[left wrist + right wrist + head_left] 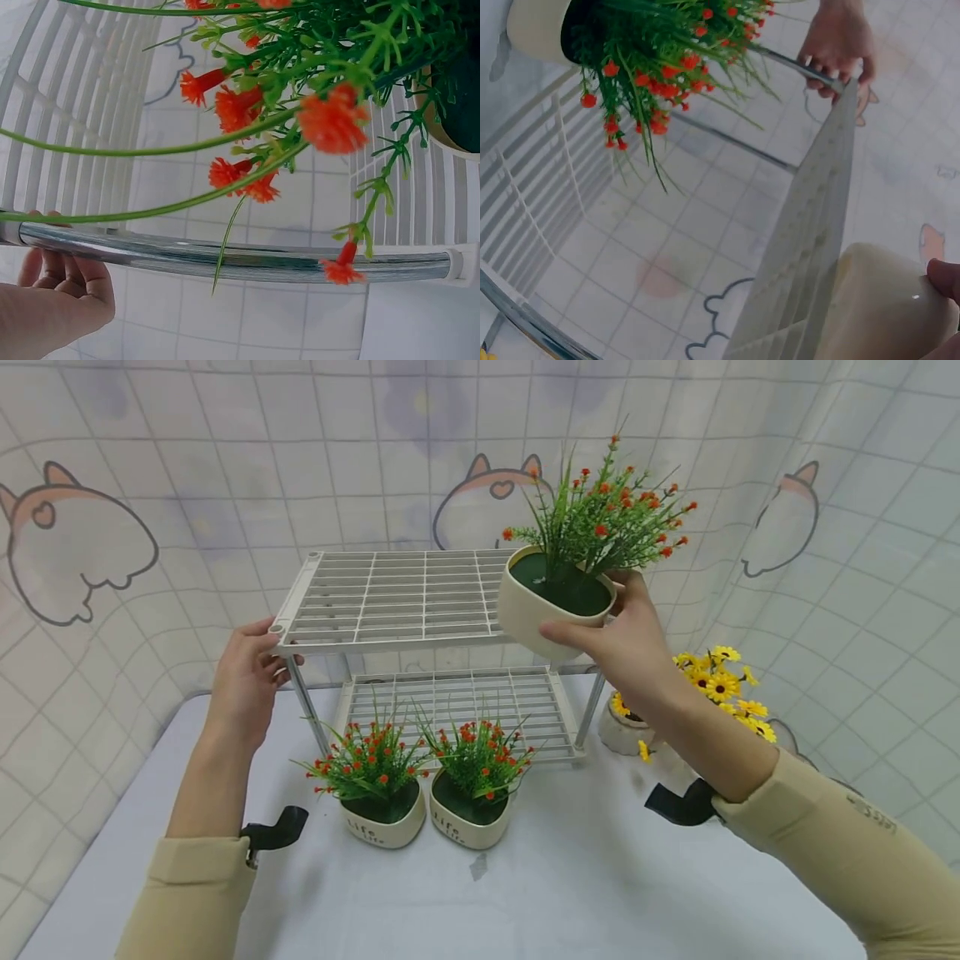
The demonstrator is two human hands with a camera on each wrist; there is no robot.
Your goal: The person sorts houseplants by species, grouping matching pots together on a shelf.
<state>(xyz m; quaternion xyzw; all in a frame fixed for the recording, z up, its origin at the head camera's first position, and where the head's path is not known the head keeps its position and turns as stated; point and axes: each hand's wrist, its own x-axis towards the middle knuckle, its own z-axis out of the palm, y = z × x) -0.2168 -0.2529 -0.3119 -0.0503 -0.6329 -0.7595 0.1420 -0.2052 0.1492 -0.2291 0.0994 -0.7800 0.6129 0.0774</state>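
My right hand [637, 647] grips a cream potted plant [543, 618] with green leaves and small red flowers, thumb on the near side of the pot. The pot is tilted at the right end of the upper shelf of a white two-tier wire rack [405, 644]; whether it touches the shelf, I cannot tell. My left hand [246, 681] holds the rack's front left upper corner, its fingers curled round by the metal post [225, 259]. Two similar potted plants, a left one [386, 828] and a right one [471, 828], stand side by side before the lower shelf [457, 710].
Yellow flowers [723, 685] in a pale pot [622, 735] stand right of the rack, partly behind my right forearm. A white cloth covers the table [525, 893]. Behind hangs a tile-patterned curtain [300, 468] with cartoon animals.
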